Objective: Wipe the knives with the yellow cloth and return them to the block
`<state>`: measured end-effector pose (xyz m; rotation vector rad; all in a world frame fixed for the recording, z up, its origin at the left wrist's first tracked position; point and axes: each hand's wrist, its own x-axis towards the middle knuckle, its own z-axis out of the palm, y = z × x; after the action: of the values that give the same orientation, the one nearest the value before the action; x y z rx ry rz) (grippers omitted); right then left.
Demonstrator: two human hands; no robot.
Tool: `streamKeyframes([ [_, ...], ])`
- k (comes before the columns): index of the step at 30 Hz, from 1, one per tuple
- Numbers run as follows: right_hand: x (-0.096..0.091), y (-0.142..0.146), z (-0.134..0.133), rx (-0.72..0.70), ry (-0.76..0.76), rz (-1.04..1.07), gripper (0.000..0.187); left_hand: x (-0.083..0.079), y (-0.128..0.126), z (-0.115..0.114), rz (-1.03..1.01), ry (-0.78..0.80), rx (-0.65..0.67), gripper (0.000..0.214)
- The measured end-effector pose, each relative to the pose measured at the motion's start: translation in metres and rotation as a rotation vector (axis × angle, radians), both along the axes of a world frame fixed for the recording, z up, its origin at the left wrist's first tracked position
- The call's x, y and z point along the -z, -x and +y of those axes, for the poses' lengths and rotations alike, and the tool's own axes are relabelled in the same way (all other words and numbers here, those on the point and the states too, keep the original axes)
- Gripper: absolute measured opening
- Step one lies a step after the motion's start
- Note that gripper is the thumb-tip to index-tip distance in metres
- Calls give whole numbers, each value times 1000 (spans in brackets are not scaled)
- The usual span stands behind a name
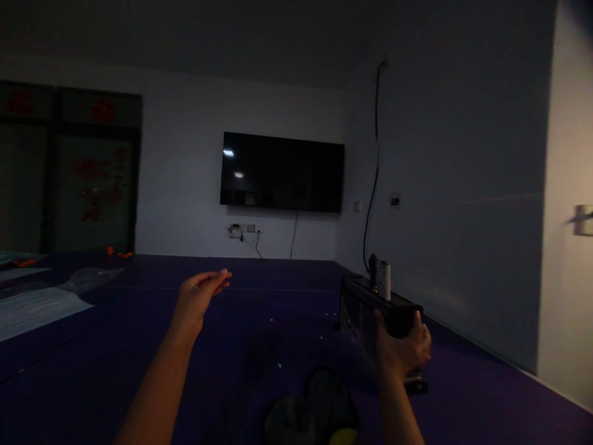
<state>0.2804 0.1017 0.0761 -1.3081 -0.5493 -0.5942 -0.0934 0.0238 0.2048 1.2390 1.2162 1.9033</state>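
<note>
My right hand (402, 346) is wrapped round the near end of a long black box-shaped device (364, 318), thumb on one side and fingers on the other. The device stands on the purple floor near the right wall. On its top stand a small white upright block (384, 280) and a black part (373, 272) beside it. My left hand (202, 298) is raised over the floor, apart from the device. Its thumb and fingers are pressed together in a pinch; whether anything tiny is between them I cannot make out.
Papers (39, 312) and clear plastic film (90, 279) lie on the purple floor (222, 352) at left, with orange items (124, 254) beyond. A dark heart-shaped object (308, 408) lies close in front. A black cable (376, 167) hangs along the right wall behind the device.
</note>
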Motion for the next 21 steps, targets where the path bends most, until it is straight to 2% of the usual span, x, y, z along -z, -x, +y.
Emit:
streamKeyframes([
  [3, -14, 15, -10, 44, 30, 21, 86, -2, 3, 0, -34, 19, 8, 37],
  [5, -30, 26, -18, 77, -21, -114, 78, -2, 5, 0, -54, 19, 9, 37],
  [6, -40, 32, -21, 39, -29, -182, 69, -2, 6, 0, -61, 14, 9, 37],
  [7, -49, 38, -23, -64, 3, -223, 60, -2, 7, -1, -65, 7, 9, 37],
  [8, -57, 43, -24, -239, 106, -256, 52, -3, 8, -1, -69, 4, 9, 37],
  [9, -63, 49, -23, -460, 276, -310, 49, -3, 8, -2, -72, 5, 9, 36],
  [11, -68, 59, -20, -663, 437, -405, 36, -4, 9, -4, -77, 12, 9, 34],
  [13, -60, 69, -16, -830, 616, -474, 21, -5, 9, -6, -80, 14, 7, 33],
  [15, -47, 77, -14, -957, 823, -504, 27, -7, 10, -9, -90, 6, 7, 33],
  [18, -31, 85, -15, -1064, 1152, -478, 37, -9, 12, -12, -119, -5, 25, 31],
  [21, -35, 84, -21, -1118, 1352, -451, 29, -10, 14, -14, -136, -10, 42, 26],
])
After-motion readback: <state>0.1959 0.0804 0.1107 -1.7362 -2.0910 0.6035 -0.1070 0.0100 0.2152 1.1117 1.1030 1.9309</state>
